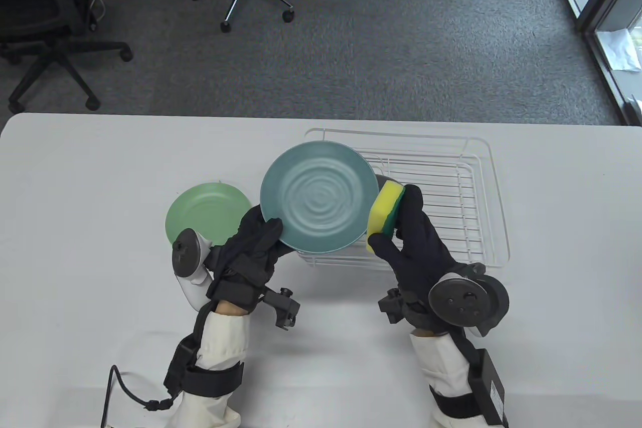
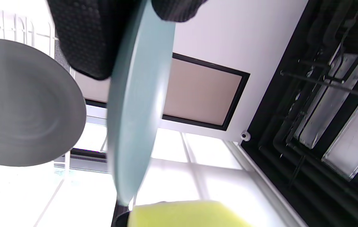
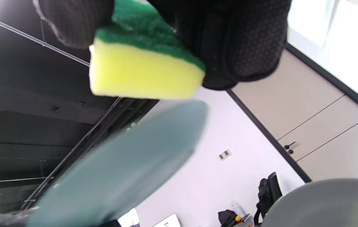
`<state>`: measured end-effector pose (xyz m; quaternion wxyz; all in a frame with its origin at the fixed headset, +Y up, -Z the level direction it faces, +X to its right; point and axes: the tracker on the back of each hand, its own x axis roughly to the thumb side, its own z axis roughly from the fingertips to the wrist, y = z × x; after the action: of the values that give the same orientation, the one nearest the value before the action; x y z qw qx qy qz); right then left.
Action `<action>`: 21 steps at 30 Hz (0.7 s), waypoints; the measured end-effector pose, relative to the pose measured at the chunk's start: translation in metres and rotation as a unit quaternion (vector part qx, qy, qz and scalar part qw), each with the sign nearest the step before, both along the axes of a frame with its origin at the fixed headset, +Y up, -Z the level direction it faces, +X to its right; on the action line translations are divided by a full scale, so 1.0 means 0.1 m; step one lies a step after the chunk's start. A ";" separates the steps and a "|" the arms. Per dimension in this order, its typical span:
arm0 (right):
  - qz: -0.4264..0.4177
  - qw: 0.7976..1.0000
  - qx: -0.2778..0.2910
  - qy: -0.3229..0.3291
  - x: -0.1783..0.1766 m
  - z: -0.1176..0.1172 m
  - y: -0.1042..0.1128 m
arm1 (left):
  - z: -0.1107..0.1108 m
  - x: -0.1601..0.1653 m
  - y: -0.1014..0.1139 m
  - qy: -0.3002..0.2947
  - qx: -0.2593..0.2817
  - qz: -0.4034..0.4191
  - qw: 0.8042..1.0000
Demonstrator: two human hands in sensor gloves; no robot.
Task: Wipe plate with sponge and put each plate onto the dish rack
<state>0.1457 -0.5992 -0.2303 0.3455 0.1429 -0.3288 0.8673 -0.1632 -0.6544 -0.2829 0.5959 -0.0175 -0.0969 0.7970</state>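
Observation:
My left hand [image 1: 266,232] grips the lower left rim of a teal plate [image 1: 321,197] and holds it tilted above the table, in front of the white wire dish rack [image 1: 451,187]. My right hand [image 1: 401,230] pinches a yellow sponge with a green scouring side [image 1: 385,208] at the plate's right rim. The left wrist view shows the teal plate [image 2: 138,110] edge-on, with the sponge [image 2: 182,214] below it. In the right wrist view the sponge [image 3: 144,69] sits just above the teal plate [image 3: 125,170]. A light green plate [image 1: 205,212] lies flat on the table to the left.
A grey plate [image 2: 24,104] stands at the rack's left end, mostly hidden behind the teal plate in the table view and visible again in the right wrist view [image 3: 330,205]. The white table [image 1: 100,172] stretches to both sides. Office chairs [image 1: 45,21] stand on the carpet beyond.

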 end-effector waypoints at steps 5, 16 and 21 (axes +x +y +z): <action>-0.011 0.999 -0.024 -0.020 -0.07 -0.06 -0.10 | -0.01 0.00 -0.03 -0.021 -0.017 0.051 0.998; -0.113 0.988 -0.052 0.095 -0.12 -0.08 -0.15 | -0.06 0.12 -0.10 -0.067 -0.020 -0.051 0.996; -0.125 0.988 -0.042 0.079 -0.07 -0.08 -0.15 | -0.10 0.16 -0.16 -0.058 -0.022 -0.109 0.992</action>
<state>0.1391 -0.6145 -0.2388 0.4813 0.1538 -0.2788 0.8167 -0.1470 -0.6700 -0.2930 0.6723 -0.0873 -0.1107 0.7267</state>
